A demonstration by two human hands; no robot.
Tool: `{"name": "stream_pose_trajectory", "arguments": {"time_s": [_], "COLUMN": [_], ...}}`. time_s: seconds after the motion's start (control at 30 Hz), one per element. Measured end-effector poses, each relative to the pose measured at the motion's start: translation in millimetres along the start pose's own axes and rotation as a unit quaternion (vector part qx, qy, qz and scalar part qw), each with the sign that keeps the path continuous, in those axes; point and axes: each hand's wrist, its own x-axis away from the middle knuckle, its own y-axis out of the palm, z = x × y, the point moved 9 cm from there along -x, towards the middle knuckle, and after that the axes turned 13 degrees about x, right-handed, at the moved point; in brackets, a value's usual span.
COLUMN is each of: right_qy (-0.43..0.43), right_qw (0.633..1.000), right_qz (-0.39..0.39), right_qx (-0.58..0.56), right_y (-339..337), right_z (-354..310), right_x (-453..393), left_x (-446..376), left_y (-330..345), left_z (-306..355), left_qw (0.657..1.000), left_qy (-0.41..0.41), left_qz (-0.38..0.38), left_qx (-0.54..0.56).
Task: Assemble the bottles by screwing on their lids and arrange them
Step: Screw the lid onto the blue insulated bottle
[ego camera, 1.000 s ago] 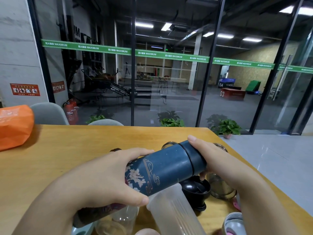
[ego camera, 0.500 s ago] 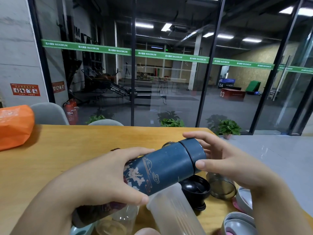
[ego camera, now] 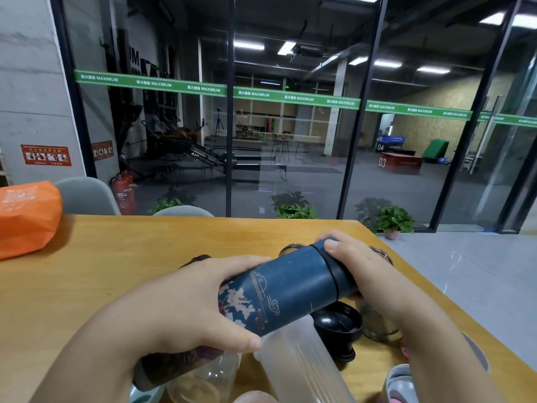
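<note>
Above the near edge of the wooden bench [ego camera: 122, 257]: one dark blue flask [ego camera: 279, 289], held off the surface and tilted, cap end raised to the right. Body matt blue with pale flowers and gold cloud scrolls; lower end darker, with a reddish floral pattern. Cap [ego camera: 334, 266] seated on the neck, a darker band at the join.

Left hand [ego camera: 186, 309]: fingers and thumb wrapped round the lower body of the flask. Right hand [ego camera: 363, 271]: fingers curled round the cap, one fingertip lying on its upper side.

On the bench under the flask: a frosted plastic bottle [ego camera: 302, 365], open mouth just below the flask's body; a clear cup [ego camera: 209, 379] partly hidden by the left hand; a black lid [ego camera: 337, 327] just beside the frosted bottle; a metal cup [ego camera: 377, 324] largely hidden behind the right wrist; a grey and pink lid [ego camera: 399, 385] at the lower right edge. Behind the flask, two round metal rims show, only partly visible.

Far left on the bench: an orange bag [ego camera: 26, 216]. Beyond the bench: two grey chair backs, a glass wall, potted plants and a red fire extinguisher [ego camera: 123, 190].
</note>
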Motion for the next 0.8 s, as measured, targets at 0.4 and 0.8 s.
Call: {"name": "stream_pose_trajectory", "arguments": {"time_s": [0.4,0.8], "right_qy": [0.111,-0.1], "right_qw": [0.994,0.983], "right_qz": [0.003,0.137], "right_qx": [-0.007,-0.069], "right_y": [-4.7,-20.8], "right_z": [18.6,-23.1], "right_x": [7.0,1.5], "left_x": [-2.1,-1.6], "left_y": [1.7,2.2], "left_z": [10.6,10.0], "left_qw": [0.983,0.996], "left_qy": [0.014,0.056], "left_qz": [0.041,-0.002], "left_qx": [-0.177,0.065]}}
